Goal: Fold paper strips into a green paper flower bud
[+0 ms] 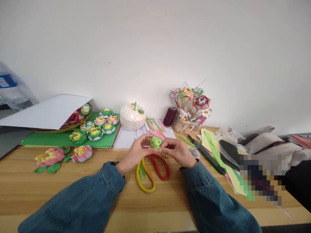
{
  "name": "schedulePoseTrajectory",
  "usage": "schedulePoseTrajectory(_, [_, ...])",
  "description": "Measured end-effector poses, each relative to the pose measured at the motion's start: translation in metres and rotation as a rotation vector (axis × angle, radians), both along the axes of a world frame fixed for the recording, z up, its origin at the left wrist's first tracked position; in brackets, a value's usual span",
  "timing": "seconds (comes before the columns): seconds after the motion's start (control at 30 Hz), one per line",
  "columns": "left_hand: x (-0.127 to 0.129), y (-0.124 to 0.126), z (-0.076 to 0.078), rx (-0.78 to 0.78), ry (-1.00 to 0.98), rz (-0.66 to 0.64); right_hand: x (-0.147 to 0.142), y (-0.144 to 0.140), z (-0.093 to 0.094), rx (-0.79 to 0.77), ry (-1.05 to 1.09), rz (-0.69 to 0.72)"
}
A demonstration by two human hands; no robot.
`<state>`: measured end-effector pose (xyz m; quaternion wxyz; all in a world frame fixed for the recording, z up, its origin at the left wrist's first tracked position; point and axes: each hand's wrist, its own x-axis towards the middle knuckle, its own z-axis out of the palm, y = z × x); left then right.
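The person's left hand [139, 149] and right hand [177, 150] hold together, by the fingertips, a small green paper piece [155, 142], which seems folded, though the fingers hide part of it. Below, on the wooden table [155, 210], lie scissors [145, 190] with yellow and red handles. To the left, several paper flowers [95, 132] rest on a green sheet [60, 139].

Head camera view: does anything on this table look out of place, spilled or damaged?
Nothing looks spilled or damaged. The oddest thing is the large white sheet, which lies aslant over the basket at left, partly hiding it. At right, a pixelated patch obscures whatever is there.
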<state>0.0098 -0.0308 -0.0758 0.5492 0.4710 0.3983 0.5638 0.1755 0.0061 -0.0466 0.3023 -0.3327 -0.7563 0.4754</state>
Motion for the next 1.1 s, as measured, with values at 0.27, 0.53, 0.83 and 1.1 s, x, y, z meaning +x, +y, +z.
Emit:
schedulePoseTrajectory(0.27, [0.0, 0.001, 0.0, 0.014, 0.039, 0.028, 0.0, 0.0, 0.002, 0.11, -0.055, 0.013])
schedulePoseTrajectory(0.53, [0.002, 0.0, 0.0, -0.009, 0.004, 0.019, 0.002, 0.002, -0.001, 0.082, -0.02, -0.011])
schedulePoseTrajectory(0.83, [-0.001, 0.002, -0.003, 0.018, 0.026, -0.004, 0.005, 0.002, 0.007, -0.047, -0.016, 0.056])
schedulePoseTrajectory(1.1, [0.002, -0.002, 0.001, 0.015, -0.015, -0.036, 0.001, 0.0, 0.004, -0.059, 0.002, -0.012])
